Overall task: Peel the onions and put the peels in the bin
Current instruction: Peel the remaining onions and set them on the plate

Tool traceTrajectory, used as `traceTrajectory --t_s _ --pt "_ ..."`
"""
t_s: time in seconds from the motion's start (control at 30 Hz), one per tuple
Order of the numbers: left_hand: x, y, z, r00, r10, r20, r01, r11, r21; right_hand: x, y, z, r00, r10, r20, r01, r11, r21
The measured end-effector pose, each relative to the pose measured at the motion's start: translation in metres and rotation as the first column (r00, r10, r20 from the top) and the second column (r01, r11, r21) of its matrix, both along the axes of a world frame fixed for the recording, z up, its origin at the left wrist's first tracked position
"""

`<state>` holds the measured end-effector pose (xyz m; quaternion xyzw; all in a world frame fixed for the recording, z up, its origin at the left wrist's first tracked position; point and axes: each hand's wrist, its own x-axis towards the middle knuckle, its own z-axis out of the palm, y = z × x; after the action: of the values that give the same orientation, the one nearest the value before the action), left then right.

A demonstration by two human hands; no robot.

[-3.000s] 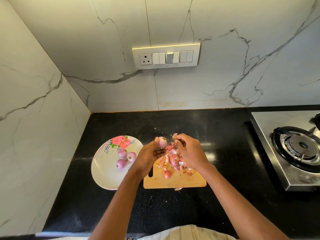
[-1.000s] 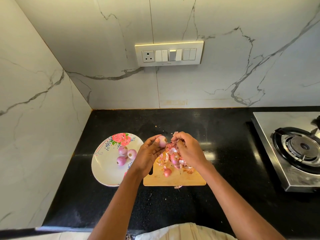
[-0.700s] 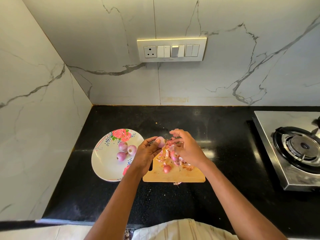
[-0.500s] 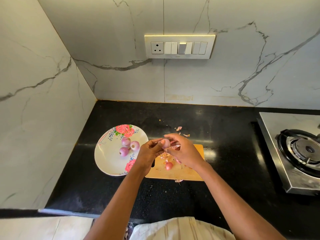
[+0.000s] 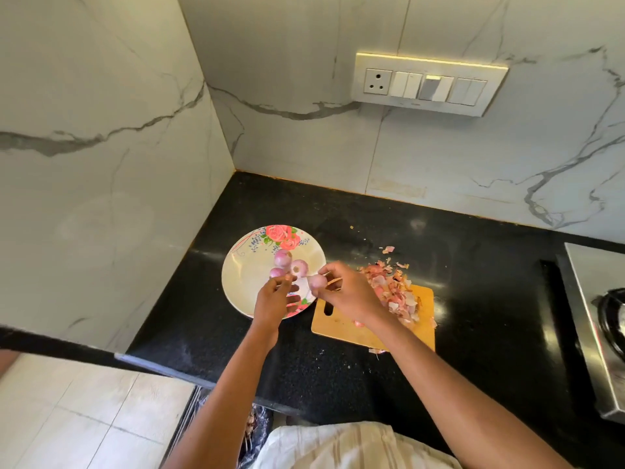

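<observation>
Right hand over the gap between plate and chopping board, fingers curled, pinching a small peeled onion at the fingertips. Left hand just beside it above the plate, fingers loosely curled toward the same onion; whether touching it or merely close, cannot tell.

Step in hand, by judgement: transfer of a freshly peeled onion from board to plate. Three peeled onions already lying on the plate, clustered near its floral edge. Peels heaped at the far end of the board, with a few scraps strewn on the black counter beyond. One more small onion partly hidden under the right wrist on the board; peeled or not, cannot tell.

Next move, by judgement: lower the held onion onto a bare part of the plate, release gently so it does not roll off, then go back to the board for whatever is unpeeled. Peels not yet gathered. A dark bag below the counter edge, possibly the bin; not confirmed.
</observation>
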<state>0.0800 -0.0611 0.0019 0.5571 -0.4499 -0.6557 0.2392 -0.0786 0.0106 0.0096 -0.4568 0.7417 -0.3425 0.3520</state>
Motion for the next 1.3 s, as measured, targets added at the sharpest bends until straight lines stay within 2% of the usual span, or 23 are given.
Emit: traceTrajectory --t_s 0.13,0.23,0.43,0.63,0.77,0.9,1.1,1.3 --pt "0.029 -0.005 -0.01 0.994 0.105 -0.007 -0.104 0.991 0.083 0.032 -0.033 -0.017 0.98 0.12 -0.156 -0.114 0.992 0.049" --pt "0.046 -0.01 -0.017 0.992 0.123 0.011 -0.123 0.988 0.092 0.049 -0.053 -0.027 0.95 0.182 -0.255 -0.161 0.982 0.101" --pt "0.071 -0.02 -0.027 0.99 0.137 0.043 -0.141 0.983 0.122 0.069 -0.066 -0.037 0.972 0.136 -0.191 -0.117 0.987 0.109" --pt "0.07 -0.022 -0.038 0.993 0.112 0.04 -0.117 0.981 0.155 0.063 -0.059 -0.042 0.997 0.07 -0.016 -0.068 0.99 0.126" --pt "0.062 -0.027 -0.04 0.996 0.082 0.041 -0.088 0.982 0.166 0.065 -0.061 -0.049 0.989 0.074 -0.13 -0.061 0.993 0.102" --pt "0.052 -0.028 -0.039 0.998 0.039 0.045 -0.046 0.984 0.17 0.063 -0.061 -0.055 0.97 0.106 -0.221 -0.068 0.983 0.173" --pt "0.058 -0.03 -0.044 0.998 0.04 0.057 -0.049 0.983 0.177 0.064 -0.059 -0.05 0.964 0.133 -0.231 -0.094 0.98 0.174" --pt "0.051 -0.025 -0.049 0.998 0.013 0.062 -0.023 0.985 0.168 0.034 -0.041 -0.04 0.977 -0.053 -0.207 0.066 0.996 0.056"
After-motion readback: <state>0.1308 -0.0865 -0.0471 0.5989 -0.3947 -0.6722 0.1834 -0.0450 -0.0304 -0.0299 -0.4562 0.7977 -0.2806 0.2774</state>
